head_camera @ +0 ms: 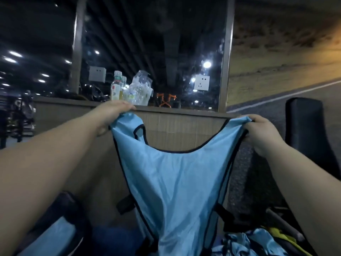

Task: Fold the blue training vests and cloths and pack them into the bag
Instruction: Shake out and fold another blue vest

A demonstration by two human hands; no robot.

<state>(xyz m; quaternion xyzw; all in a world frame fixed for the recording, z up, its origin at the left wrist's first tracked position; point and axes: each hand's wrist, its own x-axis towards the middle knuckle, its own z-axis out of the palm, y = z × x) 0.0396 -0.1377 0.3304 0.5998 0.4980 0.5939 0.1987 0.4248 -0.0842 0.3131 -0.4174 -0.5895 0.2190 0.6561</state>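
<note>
The labels on the bottles (116,85) are too blurred to read.

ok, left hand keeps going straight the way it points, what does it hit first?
Likely the bottles on the ledge: the left hand, gripping a strap of the vest, points at them. Depth unclear; the ledge edge may come first.

A brown ledge (184,111) runs left to right across the far side. On it, left of the middle, two bottles (118,85) stand side by side, with a heap of crumpled clear plastic (141,89) just right of them.
</note>
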